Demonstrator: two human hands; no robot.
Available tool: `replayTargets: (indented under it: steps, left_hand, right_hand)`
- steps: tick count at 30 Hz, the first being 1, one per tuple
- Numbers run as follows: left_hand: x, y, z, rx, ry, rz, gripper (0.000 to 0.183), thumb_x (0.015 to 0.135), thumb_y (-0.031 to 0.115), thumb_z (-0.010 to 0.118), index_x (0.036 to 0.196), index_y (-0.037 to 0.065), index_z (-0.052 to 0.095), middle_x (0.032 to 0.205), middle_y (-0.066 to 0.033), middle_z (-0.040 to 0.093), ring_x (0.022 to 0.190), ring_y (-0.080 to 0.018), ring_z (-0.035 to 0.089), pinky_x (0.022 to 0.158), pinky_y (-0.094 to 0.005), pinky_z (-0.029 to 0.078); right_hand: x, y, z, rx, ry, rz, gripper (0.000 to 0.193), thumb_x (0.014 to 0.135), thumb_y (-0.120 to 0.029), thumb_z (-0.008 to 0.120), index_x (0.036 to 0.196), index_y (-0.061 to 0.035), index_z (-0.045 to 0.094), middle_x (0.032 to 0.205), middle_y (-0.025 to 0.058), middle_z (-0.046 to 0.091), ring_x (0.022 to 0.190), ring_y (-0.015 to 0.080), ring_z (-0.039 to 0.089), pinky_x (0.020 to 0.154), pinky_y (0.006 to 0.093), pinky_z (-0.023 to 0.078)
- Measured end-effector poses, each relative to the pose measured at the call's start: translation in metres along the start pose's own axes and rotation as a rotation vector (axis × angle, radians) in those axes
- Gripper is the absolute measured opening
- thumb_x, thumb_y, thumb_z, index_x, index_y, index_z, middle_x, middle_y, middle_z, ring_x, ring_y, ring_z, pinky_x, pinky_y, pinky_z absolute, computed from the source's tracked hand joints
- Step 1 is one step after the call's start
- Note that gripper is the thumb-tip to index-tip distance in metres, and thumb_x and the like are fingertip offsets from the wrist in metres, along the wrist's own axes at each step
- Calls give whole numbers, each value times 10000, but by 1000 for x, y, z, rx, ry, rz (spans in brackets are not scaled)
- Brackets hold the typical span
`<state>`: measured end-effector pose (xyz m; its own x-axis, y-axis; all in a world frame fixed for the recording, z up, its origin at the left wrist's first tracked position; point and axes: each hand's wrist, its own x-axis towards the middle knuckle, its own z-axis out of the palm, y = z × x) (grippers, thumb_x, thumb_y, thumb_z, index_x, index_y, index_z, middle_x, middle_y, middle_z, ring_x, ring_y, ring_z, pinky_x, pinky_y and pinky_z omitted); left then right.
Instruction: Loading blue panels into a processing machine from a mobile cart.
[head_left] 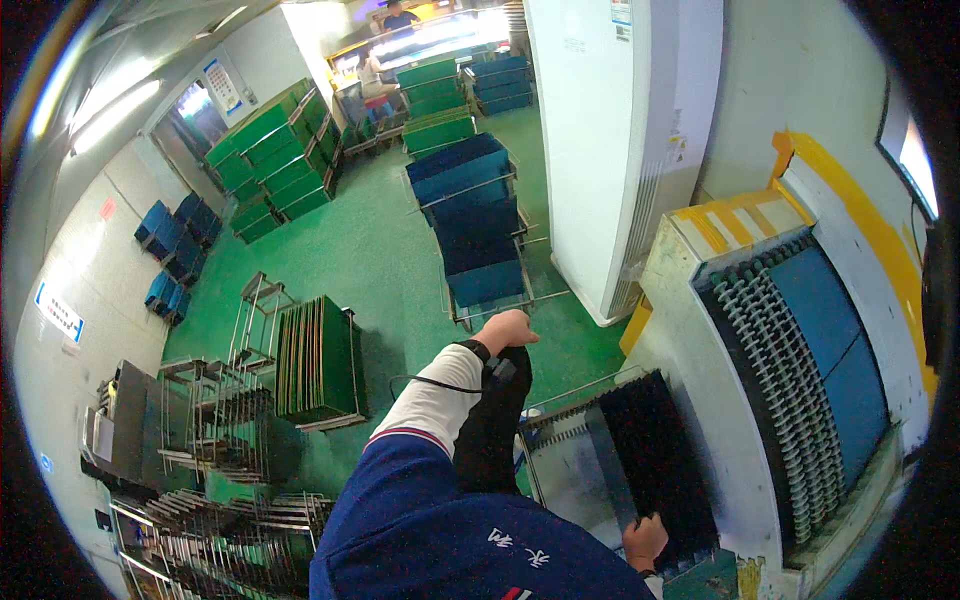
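Note:
At the lower right, my right hand (645,541) is closed at the edge of a thin dark panel (612,465). That panel stands at the left end of a tight row of black panels (660,465), held in a wire rack (535,470). My left hand (508,331) is stretched forward over my dark trouser leg (505,405), by the knee. Its fingers bend down out of sight, so their grip does not show. No object is visible in it.
Right of the rack stands a machine (690,270) with rows of rollers (785,390) and blue panels (830,340). A tall white cabinet (590,150) is ahead. Racks of blue panels (485,280) and green panels (320,360) stand on the green floor, metal racks (215,420) at left.

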<state>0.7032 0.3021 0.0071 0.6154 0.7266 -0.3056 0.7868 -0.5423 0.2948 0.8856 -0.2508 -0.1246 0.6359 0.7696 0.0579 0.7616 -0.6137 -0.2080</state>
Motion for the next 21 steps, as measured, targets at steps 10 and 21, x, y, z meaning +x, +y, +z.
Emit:
replayTargets:
  steps: [10, 21]
  left_hand:
    - [-1, 4, -4, 12, -46, -19, 480, 764, 477, 678, 916, 24, 727, 957, -167, 700, 930, -349, 658, 801, -445, 521]
    - [-1, 8, -11, 23, -108, -12, 506, 784, 497, 659, 974, 33, 724, 1024, -173, 691, 991, -355, 643, 840, -450, 512]
  right_hand:
    - [2, -12, -23, 56, -90, 36, 235, 712, -225, 640, 745, 3, 687, 867, 214, 611, 741, 400, 617, 642, 479, 502]
    - [2, -10, -12, 12, -48, 32, 229, 729, -238, 635, 718, -13, 680, 839, 197, 630, 716, 381, 628, 626, 478, 504]
